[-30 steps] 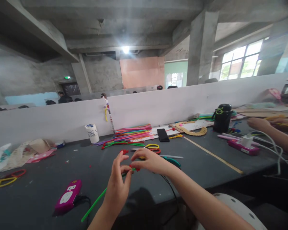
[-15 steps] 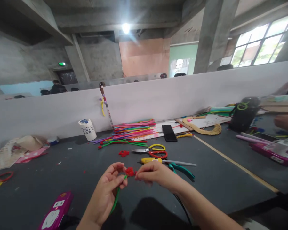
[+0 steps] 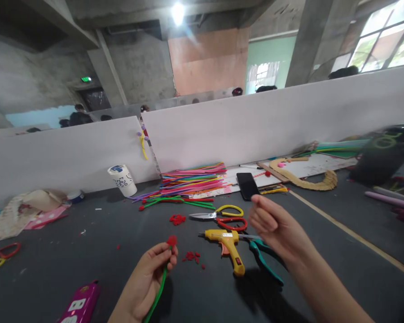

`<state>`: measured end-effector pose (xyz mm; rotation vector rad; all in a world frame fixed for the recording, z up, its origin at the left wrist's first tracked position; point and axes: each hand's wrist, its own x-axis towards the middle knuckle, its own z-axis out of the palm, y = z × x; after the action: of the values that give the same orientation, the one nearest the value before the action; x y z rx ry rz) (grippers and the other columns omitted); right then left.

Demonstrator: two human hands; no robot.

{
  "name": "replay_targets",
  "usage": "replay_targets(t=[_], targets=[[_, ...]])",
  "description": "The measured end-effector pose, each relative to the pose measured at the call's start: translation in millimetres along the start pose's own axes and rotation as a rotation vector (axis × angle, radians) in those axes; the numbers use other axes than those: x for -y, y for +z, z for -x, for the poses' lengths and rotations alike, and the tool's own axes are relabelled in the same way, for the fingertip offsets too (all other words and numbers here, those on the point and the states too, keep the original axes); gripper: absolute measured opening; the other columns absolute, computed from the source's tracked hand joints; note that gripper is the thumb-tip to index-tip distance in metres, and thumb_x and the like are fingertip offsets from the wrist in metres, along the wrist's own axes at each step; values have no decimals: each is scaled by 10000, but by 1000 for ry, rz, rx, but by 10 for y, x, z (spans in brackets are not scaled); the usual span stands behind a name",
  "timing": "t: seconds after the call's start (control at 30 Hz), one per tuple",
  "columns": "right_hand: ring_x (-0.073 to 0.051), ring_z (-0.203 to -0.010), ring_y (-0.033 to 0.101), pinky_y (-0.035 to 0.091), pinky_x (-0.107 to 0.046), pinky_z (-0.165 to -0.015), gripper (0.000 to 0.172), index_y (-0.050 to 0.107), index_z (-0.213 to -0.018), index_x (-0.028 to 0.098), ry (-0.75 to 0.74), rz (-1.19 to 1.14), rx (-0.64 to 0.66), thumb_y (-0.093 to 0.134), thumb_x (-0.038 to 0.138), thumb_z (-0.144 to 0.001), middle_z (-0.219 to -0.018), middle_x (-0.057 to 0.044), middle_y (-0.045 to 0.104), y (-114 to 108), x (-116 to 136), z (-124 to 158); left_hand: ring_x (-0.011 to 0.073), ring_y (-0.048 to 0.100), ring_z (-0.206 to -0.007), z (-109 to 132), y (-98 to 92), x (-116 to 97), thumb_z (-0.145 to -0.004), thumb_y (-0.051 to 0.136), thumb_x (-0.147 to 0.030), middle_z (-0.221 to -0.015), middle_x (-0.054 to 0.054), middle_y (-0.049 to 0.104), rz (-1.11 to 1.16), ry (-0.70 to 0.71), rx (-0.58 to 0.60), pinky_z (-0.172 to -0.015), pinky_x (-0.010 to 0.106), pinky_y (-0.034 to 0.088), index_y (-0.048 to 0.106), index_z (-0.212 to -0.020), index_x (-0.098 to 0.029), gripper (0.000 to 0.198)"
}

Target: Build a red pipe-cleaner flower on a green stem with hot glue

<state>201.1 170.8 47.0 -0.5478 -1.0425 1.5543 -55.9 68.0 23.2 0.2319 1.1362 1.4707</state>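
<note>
Left hand: left hand (image 3: 147, 280) low in the view, fingers pinched round a green pipe cleaner (image 3: 158, 289) that carries a red tuft (image 3: 171, 241) at its upper end; the stem runs down through the palm toward the bottom edge.
Far left of table: red and yellow loops (image 3: 0, 255) lie at the edge, with crumpled paper and pink card (image 3: 27, 211) behind them.
Near left: a pink power strip (image 3: 79, 305) sits at the bottom edge, just left of the left wrist.
Back wall: a white paper cup (image 3: 121, 180) stands against the white partition (image 3: 70, 152).
Middle: a heap of coloured pipe cleaners (image 3: 188, 181) lies beyond red scraps (image 3: 177, 219) and smaller red bits (image 3: 192, 256).
Tools: scissors (image 3: 222, 211) with a yellow handle, a yellow glue gun (image 3: 227, 244) in front of them, and green-handled pliers (image 3: 265, 262) just beside the gun.
Phone: a black phone (image 3: 248, 185) lies flat beyond the scissors.
Right hand: right hand (image 3: 272, 224) lifted above the pliers, fingers loosely curled, holding nothing.
Far right: a curved strip of cardboard (image 3: 303, 179) lies on a white sheet; a blurred black container (image 3: 380, 154) stands past it.
</note>
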Motion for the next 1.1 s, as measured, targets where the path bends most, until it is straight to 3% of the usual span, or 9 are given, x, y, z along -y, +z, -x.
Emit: replay_targets(t=[0.27,0.43,0.57,0.67,0.73,0.8,0.9,1.03,1.1], targets=[[-191,-830,623,483,-326,-714,277,592,-984,314,-92,358,-307,685,401,-737,-913,-13,667,-419,-81,-162,10,417,-359,-239,-45,-120,-911,394,-4,-609,10,539,157,37,-55,-296,89,340,616,-699,-95,320],[-231,-698,614,473,-345,-652,178,605,-634,234,17,737,-84,643,359,-756,-653,-29,639,-127,-427,-98,100,624,-544,-197,11,-3,-853,493,11,-716,75,648,133,45,-74,-500,194,547,661,-749,-93,223],[-176,-713,611,470,-309,-699,289,596,-1058,219,29,854,79,567,221,-770,-820,-19,678,210,-638,-26,152,688,-695,-125,81,83,-810,573,-1,-825,113,711,87,57,-75,-637,254,584,702,-766,-89,163],[-163,-711,618,459,-266,-678,79,642,-807,196,30,884,237,603,257,-776,-744,-12,673,430,-624,-9,126,664,-656,-50,161,109,-740,673,-36,-776,66,713,30,116,2,-648,223,565,725,-755,-123,102],[-144,-580,579,435,-247,-586,278,587,-624,187,40,895,283,514,311,-861,-551,7,602,543,-559,-22,123,643,-640,-8,224,98,-692,748,-95,-734,39,700,-30,184,95,-644,208,547,728,-739,-139,67],[-128,-583,577,427,-229,-560,192,633,-802,183,29,898,275,468,248,-875,-645,3,647,610,-495,-54,117,624,-609,11,278,53,-665,792,-167,-700,28,689,-96,250,164,-615,192,527,721,-712,-143,88],[-121,-693,618,449,-211,-590,330,578,-1138,206,19,929,258,521,160,-816,-890,-14,688,587,-460,-142,95,582,-498,-24,298,-86,-657,803,-260,-690,32,692,-177,300,204,-429,162,445,699,-696,-149,157],[-133,-602,585,458,-254,-585,312,646,-755,152,60,1083,207,464,323,-942,-628,1,612,344,-529,-316,20,395,-301,-169,202,-317,-720,742,-272,-599,26,673,-253,273,211,-278,118,209,665,-731,-143,150],[-129,-647,602,498,-283,-625,270,640,-886,138,81,1169,167,479,340,-966,-748,-6,636,191,-562,-392,-11,342,-285,-269,128,-376,-729,730,-249,-545,8,647,-265,260,202,-306,99,229,669,-763,-130,139]])
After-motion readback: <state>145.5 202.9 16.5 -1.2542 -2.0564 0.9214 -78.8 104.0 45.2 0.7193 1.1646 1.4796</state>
